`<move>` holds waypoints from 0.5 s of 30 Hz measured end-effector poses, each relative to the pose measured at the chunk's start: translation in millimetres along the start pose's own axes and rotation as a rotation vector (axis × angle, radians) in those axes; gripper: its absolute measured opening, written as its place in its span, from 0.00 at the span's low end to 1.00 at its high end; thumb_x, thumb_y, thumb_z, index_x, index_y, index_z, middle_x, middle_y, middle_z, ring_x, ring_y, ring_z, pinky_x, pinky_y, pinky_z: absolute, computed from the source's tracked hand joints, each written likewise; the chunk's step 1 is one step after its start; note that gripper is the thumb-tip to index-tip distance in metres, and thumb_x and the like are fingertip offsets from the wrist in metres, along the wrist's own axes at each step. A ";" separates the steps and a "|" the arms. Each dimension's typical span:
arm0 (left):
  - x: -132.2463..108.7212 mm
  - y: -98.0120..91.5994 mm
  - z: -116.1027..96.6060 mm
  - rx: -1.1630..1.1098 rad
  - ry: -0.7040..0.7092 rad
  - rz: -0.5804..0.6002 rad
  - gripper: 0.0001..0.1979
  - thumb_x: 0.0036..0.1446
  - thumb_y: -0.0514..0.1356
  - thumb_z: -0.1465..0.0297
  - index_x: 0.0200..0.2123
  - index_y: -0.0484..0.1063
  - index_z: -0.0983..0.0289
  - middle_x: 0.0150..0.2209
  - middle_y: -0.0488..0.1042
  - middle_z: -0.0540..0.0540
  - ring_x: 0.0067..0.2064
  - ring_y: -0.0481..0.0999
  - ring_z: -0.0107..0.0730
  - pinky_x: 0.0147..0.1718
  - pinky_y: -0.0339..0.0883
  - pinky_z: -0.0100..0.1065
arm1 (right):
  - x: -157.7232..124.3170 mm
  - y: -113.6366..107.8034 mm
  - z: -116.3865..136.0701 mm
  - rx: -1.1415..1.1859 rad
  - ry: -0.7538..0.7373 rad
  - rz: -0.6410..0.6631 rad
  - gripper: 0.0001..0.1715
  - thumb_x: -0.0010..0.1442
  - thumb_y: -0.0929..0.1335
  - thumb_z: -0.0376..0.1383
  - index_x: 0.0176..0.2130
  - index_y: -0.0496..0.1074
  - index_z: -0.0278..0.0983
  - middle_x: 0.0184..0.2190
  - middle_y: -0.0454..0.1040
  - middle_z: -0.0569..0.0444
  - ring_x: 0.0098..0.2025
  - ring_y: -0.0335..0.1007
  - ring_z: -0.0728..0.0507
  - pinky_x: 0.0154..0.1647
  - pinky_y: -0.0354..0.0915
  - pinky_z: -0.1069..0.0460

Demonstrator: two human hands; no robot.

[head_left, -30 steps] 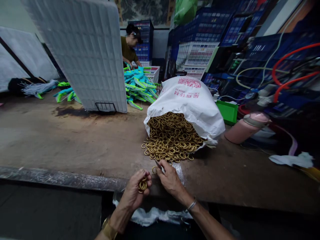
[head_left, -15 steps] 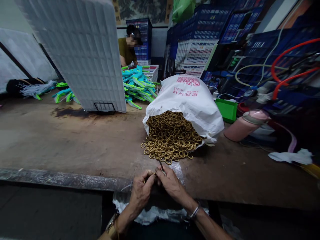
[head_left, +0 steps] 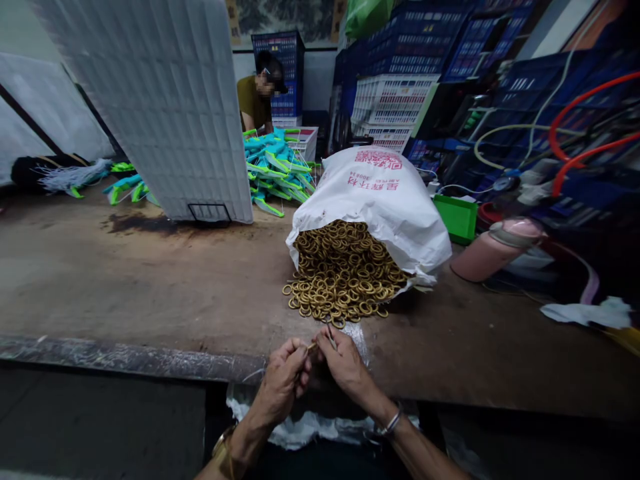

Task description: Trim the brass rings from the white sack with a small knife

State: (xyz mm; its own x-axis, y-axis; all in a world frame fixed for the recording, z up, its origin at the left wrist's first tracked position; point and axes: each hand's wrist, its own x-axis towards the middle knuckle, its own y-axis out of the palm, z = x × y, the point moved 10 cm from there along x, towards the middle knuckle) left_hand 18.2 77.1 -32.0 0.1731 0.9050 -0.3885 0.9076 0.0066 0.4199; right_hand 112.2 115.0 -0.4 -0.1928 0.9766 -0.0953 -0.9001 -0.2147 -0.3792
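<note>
My left hand (head_left: pixel 286 375) is closed, with a gold-coloured ring (head_left: pixel 312 347) pinched at its fingertips, seen nearly edge-on. My right hand (head_left: pixel 344 360) meets it from the other side, its fingers closed around a slim dark-tipped tool (head_left: pixel 329 331); the tip points up and away from me, and the fingers hide the rest. Both hands are over the table's front edge. Just beyond them, a heap of gold-coloured rings (head_left: pixel 340 293) spills out of the open mouth of a white sack (head_left: pixel 370 193) lying on its side.
On the wooden table (head_left: pixel 150 287) stands a tall white ribbed panel (head_left: pixel 165 113). Teal and green plastic pieces (head_left: pixel 280 167) are piled behind it, near a co-worker (head_left: pixel 255 93). At right are a green tray (head_left: pixel 456 219), a pink bottle (head_left: pixel 493 250) and red hoses (head_left: pixel 560 140).
My left hand has turned slightly and its fingers have shifted around the ring. The right hand has moved a little to the right with the tool.
</note>
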 end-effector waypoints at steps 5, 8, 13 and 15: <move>-0.6 -1.7 -0.7 -0.005 0.035 -0.023 0.15 0.50 0.58 0.57 0.29 0.60 0.63 0.21 0.63 0.44 0.16 0.57 0.15 0.13 0.46 0.19 | -8.3 9.3 2.3 -0.411 -0.126 0.056 0.11 0.50 0.58 0.28 0.32 0.65 0.37 0.23 0.68 0.56 0.25 0.61 0.49 0.27 0.52 0.55; -1.0 -3.1 -0.9 0.009 0.031 -0.039 0.16 0.49 0.58 0.56 0.29 0.60 0.63 0.20 0.63 0.44 0.16 0.57 0.15 0.13 0.46 0.18 | -12.0 18.3 0.7 -0.551 -0.126 0.127 0.18 0.44 0.58 0.24 0.35 0.66 0.37 0.24 0.70 0.56 0.26 0.63 0.49 0.28 0.52 0.55; -2.1 -5.9 -2.8 0.048 0.017 -0.071 0.17 0.48 0.58 0.56 0.29 0.59 0.62 0.19 0.62 0.43 0.16 0.57 0.15 0.13 0.46 0.18 | -13.1 19.1 8.2 -0.677 -0.111 0.143 0.19 0.45 0.58 0.24 0.37 0.65 0.37 0.26 0.71 0.55 0.28 0.65 0.48 0.28 0.51 0.55; -2.9 -5.3 -3.5 0.041 0.018 -0.071 0.17 0.48 0.58 0.56 0.28 0.58 0.62 0.19 0.62 0.43 0.16 0.57 0.15 0.13 0.46 0.18 | -13.3 18.0 9.3 -0.713 -0.094 0.140 0.18 0.46 0.58 0.24 0.38 0.65 0.37 0.27 0.72 0.55 0.29 0.66 0.47 0.29 0.51 0.55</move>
State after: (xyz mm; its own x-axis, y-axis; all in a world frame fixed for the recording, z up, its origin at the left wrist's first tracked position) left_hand 11.6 76.0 -30.2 0.1012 0.9104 -0.4011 0.9324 0.0539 0.3575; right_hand 94.9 98.2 2.6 -0.3487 0.9296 -0.1194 -0.3973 -0.2620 -0.8795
